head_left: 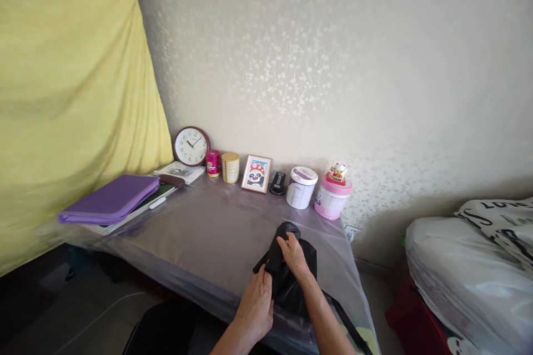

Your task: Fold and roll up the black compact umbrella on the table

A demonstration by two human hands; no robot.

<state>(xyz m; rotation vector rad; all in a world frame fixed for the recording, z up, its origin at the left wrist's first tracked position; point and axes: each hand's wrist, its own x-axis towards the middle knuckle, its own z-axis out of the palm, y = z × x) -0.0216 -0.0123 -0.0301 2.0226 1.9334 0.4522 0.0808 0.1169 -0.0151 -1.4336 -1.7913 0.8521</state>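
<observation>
A black fabric bag (306, 258) with a long strap (352, 326) lies at the front right of the table, and a bunched black part rises from it. My left hand (259, 298) is closed on the lower left edge of that raised part. Higher up, my right hand (293, 255) has its fingers closed around the bunched part from the right. What sits inside the black fabric, if anything, is hidden. The strap trails from the bag toward the table's front right corner.
Along the wall stand a clock (192, 146), a pink tin (212, 163), a yellow-lidded can (230, 168), a panda picture (256, 174), a black device (277, 183), a white tub (301, 188) and a pink-lidded tub (332, 199) bearing a cat figurine (337, 172). A purple folder (110, 198) lies left.
</observation>
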